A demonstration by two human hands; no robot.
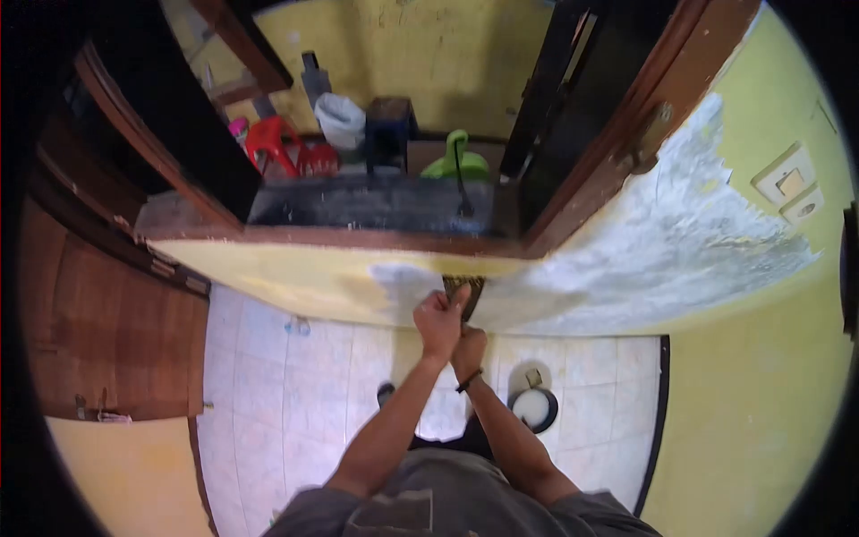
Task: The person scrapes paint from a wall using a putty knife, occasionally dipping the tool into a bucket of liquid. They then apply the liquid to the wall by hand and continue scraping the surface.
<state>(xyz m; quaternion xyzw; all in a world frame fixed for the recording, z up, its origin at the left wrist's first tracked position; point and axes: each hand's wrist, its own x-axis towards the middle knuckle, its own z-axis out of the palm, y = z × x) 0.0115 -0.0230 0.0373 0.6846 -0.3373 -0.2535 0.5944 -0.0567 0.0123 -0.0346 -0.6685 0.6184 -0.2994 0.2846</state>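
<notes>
Both hands meet in front of the low wall below the window opening. My left hand (438,324) is closed around a dark, flat tool (475,300), its thumb lying on the tool's face. Just below and to the right, my right hand (469,349) is closed at the tool's lower end, a dark band on its wrist. Yellowish specks show along the tool's upper edge, close to the wall. Around it the yellow wall (331,279) bears a whitish-grey patch (528,300) that stretches to the right.
A dark bucket with white contents (534,409) stands on the tiled floor (304,394) to the right of my legs. Beyond the sill (358,237) are a red stool (273,143) and a green item (458,161). A wooden door (125,313) is at left, switches (789,183) at right.
</notes>
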